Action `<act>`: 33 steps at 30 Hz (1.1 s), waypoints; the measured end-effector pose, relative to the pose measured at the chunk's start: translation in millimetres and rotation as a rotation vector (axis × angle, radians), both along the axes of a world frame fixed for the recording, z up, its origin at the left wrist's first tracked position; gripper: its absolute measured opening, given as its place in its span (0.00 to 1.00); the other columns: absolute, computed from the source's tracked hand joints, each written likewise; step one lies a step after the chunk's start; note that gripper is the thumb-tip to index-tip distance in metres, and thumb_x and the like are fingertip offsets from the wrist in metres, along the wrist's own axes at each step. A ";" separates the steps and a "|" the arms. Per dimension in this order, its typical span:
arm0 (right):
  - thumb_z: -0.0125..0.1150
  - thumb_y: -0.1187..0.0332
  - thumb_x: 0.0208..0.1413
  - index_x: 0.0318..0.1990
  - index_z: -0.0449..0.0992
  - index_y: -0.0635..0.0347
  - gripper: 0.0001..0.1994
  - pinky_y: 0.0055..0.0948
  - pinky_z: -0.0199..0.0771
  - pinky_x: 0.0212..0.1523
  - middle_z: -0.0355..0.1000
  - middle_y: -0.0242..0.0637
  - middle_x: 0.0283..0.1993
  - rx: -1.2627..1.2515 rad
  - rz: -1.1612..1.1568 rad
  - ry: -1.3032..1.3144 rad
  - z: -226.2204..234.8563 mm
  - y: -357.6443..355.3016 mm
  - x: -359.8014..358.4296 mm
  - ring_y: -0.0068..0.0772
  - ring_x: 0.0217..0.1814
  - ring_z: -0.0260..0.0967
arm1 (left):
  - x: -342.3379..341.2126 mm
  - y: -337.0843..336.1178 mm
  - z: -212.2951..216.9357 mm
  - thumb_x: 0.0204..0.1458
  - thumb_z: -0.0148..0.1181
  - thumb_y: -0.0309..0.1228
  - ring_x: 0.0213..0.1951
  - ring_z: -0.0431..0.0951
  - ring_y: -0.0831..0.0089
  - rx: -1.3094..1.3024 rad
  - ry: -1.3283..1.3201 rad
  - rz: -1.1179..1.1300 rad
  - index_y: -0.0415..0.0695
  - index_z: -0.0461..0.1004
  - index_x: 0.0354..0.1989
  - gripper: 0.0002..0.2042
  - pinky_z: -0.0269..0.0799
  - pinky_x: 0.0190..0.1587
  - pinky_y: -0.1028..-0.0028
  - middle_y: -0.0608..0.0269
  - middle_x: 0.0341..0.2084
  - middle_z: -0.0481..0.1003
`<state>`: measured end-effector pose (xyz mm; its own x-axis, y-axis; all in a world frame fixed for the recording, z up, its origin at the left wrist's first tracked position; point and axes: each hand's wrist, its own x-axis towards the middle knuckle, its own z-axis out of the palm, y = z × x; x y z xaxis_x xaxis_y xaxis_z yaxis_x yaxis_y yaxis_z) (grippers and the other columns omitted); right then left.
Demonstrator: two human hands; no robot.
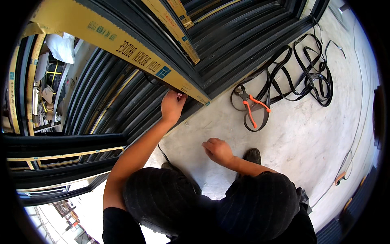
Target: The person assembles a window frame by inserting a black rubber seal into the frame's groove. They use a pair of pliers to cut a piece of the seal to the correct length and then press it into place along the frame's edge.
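My left hand (172, 107) reaches to the lower corner of a black metal frame (158, 44) faced with yellow printed protective film (140, 57). Its fingers are bent together against the underside of that frame, partly hidden by it. Something small and pinkish shows at the fingertips, too small to name. A thin black strap (151, 80) runs under the frame close by. My right hand (219, 151) hangs above the floor in front of my knees, fingers curled in, with nothing visible in it. Pincers (248, 105) with orange handles lie on the floor to the right.
A tangle of black strapping (313, 81) lies on the pale concrete floor (300, 130) around and beyond the pincers. More black frames (239, 44) are stacked at the back and left. At far right an orange object (340, 178) lies with a cable. My shoe (252, 155) is below my right hand.
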<state>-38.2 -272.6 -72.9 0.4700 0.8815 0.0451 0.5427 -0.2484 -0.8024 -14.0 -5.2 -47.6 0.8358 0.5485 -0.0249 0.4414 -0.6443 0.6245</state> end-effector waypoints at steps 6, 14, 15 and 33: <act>0.62 0.71 0.48 0.36 0.76 0.56 0.07 0.42 0.75 0.34 0.72 0.38 0.31 -0.022 -0.006 0.028 -1.0 -5.4 1.2 0.44 0.35 0.73 | 3.0 1.0 -4.0 0.50 0.67 0.38 0.30 0.77 0.53 0.119 0.143 0.013 0.39 0.74 0.26 0.14 0.72 0.34 0.58 0.52 0.25 0.76; 0.61 0.69 0.52 0.34 0.77 0.56 0.04 0.43 0.75 0.34 0.72 0.38 0.31 -0.062 0.003 0.073 -1.0 -11.0 -1.2 0.46 0.35 0.73 | -0.1 2.5 -11.0 0.49 0.68 0.39 0.32 0.77 0.55 0.220 0.109 -0.032 0.41 0.75 0.25 0.14 0.72 0.35 0.59 0.55 0.24 0.76; 0.61 0.69 0.52 0.34 0.77 0.56 0.04 0.43 0.75 0.34 0.72 0.38 0.31 -0.067 0.003 0.077 -1.9 -11.7 -1.8 0.46 0.35 0.73 | 0.4 1.6 -9.4 0.49 0.68 0.38 0.32 0.77 0.55 0.203 0.119 -0.017 0.41 0.75 0.25 0.13 0.72 0.35 0.59 0.55 0.24 0.76; 0.61 0.68 0.53 0.33 0.77 0.55 0.04 0.42 0.74 0.34 0.72 0.38 0.30 -0.052 0.006 0.131 1.7 -9.9 0.4 0.46 0.34 0.73 | 15.5 -0.5 1.8 0.46 0.63 0.31 0.39 0.76 0.54 0.072 0.060 -0.080 0.42 0.75 0.29 0.07 0.72 0.40 0.59 0.55 0.29 0.75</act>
<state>-37.8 -282.5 -71.2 0.4637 0.8838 -0.0627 0.4356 -0.2890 -0.8525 1.4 -5.7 -45.8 0.8750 0.4825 -0.0396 0.4224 -0.7210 0.5493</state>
